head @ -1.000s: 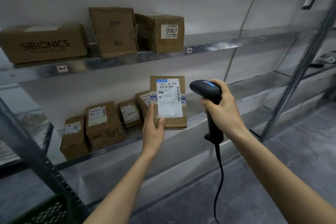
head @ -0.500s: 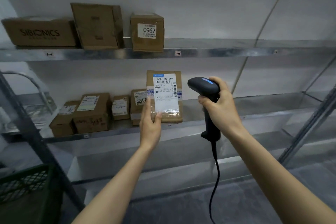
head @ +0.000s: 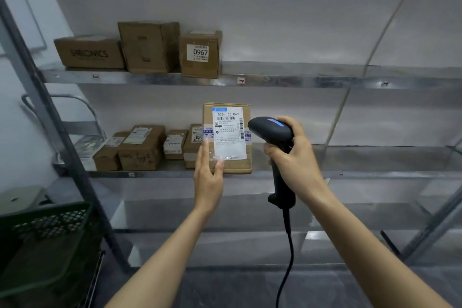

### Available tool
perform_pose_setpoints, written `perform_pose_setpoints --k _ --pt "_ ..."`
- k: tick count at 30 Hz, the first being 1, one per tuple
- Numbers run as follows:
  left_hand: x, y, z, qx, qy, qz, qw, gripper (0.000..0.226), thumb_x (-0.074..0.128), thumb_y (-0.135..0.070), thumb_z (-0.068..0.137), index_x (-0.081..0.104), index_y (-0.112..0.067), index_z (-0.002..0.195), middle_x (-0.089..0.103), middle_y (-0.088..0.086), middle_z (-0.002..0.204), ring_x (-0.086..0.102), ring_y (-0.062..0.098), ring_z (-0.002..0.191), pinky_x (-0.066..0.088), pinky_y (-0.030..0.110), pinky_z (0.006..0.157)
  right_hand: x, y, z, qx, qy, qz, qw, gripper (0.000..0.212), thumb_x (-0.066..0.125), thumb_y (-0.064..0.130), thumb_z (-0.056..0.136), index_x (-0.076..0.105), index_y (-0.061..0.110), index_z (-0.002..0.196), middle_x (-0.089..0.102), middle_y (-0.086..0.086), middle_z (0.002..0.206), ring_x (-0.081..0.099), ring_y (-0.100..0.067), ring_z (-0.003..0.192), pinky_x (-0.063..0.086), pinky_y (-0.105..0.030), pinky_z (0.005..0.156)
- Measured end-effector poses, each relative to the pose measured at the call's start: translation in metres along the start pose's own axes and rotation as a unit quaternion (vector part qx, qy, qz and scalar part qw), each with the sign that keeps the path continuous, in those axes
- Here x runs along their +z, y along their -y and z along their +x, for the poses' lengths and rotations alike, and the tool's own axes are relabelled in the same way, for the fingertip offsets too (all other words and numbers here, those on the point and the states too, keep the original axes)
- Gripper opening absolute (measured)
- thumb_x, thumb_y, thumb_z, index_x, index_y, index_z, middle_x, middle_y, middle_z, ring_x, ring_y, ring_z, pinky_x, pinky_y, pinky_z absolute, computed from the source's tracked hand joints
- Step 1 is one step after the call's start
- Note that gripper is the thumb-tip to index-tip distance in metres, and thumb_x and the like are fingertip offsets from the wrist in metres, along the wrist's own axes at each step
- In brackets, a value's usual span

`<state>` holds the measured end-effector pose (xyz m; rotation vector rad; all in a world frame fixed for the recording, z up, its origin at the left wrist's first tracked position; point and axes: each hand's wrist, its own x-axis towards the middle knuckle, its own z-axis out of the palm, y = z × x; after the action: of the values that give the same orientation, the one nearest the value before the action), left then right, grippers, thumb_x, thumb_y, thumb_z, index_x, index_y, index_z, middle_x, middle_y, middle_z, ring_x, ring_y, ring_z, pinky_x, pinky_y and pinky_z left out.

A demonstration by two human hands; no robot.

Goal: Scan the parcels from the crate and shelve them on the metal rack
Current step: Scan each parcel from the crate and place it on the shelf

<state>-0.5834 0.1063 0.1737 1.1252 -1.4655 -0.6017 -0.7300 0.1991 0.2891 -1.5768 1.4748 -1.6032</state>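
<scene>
Wall: pale and bare behind the metal rack (head: 50, 117).
Parcel (head: 226, 137): upright on its narrow edge at the front lip of the middle shelf (head: 325, 174), label facing outward.
Left hand (head: 208, 177): fingers (head: 203, 155) straight, released, flat on the parcel's lower left face.
Right hand (head: 297, 157): fingers clenched round the scanner (head: 270, 129), its nose just beside the label.
Tipping: standing so near the lip, the parcel may topple forward once the steadying touch lifts.
Cable (head: 287, 257): hangs slack; a swing of the scanner might clip the parcel.
Shelf surface: glossy sheet metal, likely slippery under cardboard.
Room: green crate (head: 47, 222) low left; other boxes (head: 140, 147) sit further left on the same shelf.
</scene>
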Motion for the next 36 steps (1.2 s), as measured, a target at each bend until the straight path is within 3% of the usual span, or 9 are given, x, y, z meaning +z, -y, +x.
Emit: perform_pose_setpoints --k 8,13,25,29,33,36 --pt "-0.007 -0.003 0.001 0.007 0.006 0.007 1.0 0.061 0.049 -0.022 0.099 0.018 -0.028 0.151 0.024 -0.004 0.157 0.022 0.012 0.143 0.029 0.04 0.116 0.007 0.013 -0.003 -0.001 0.017 0.02 1.0 0.047 0.06 0.002 0.087 0.048 0.032 0.121 0.061 0.008 0.099 0.059 -0.017 0.08 0.054 -0.043 0.082" --pt "-0.01 -0.001 0.007 0.012 0.02 -0.004 1.0 0.062 0.049 -0.022 0.099 0.017 -0.028 0.151 0.024 -0.001 0.157 0.023 0.015 0.143 0.031 0.043 0.114 0.015 0.014 -0.002 -0.005 0.014 0.014 1.0 0.046 0.059 0.001 0.087 0.048 0.027 0.123 0.061 0.001 0.104 0.058 -0.017 0.081 0.053 -0.033 0.077" --pt "-0.011 0.006 0.02 0.013 0.045 -0.017 0.999 0.062 0.048 -0.023 0.099 0.016 -0.03 0.151 0.022 -0.004 0.157 0.02 0.01 0.143 0.028 0.041 0.116 0.03 0.007 0.007 0.002 -0.009 0.009 1.0 0.046 0.06 0.002 0.087 0.046 0.033 0.119 0.06 0.008 0.097 0.058 -0.013 0.075 0.048 -0.026 0.07" --pt "-0.011 0.008 0.026 0.02 0.044 -0.019 0.999 0.061 0.05 -0.021 0.099 0.018 -0.028 0.151 0.024 -0.005 0.156 0.021 0.005 0.141 0.026 0.032 0.116 0.033 0.006 0.01 0.002 -0.018 0.003 1.0 0.046 0.061 0.003 0.087 0.047 0.034 0.119 0.06 0.007 0.097 0.059 -0.013 0.075 0.049 -0.026 0.071" --pt "-0.011 0.007 0.03 0.032 0.048 -0.024 0.998 0.061 0.05 -0.02 0.099 0.018 -0.028 0.151 0.025 -0.007 0.155 0.02 -0.002 0.138 0.02 0.005 0.106 0.035 0.006 0.013 0.0 -0.027 -0.003 1.0 0.047 0.062 0.005 0.086 0.048 0.035 0.12 0.061 0.01 0.1 0.06 -0.013 0.08 0.052 -0.031 0.077" --pt "-0.011 0.005 0.034 0.034 0.052 -0.031 0.998 0.061 0.05 -0.021 0.099 0.018 -0.028 0.151 0.025 -0.007 0.156 0.02 0.004 0.142 0.02 0.016 0.111 0.034 0.006 0.014 -0.009 -0.039 -0.009 0.999 0.048 0.063 0.005 0.085 0.049 0.039 0.116 0.061 0.013 0.098 0.06 -0.011 0.079 0.053 -0.031 0.077"
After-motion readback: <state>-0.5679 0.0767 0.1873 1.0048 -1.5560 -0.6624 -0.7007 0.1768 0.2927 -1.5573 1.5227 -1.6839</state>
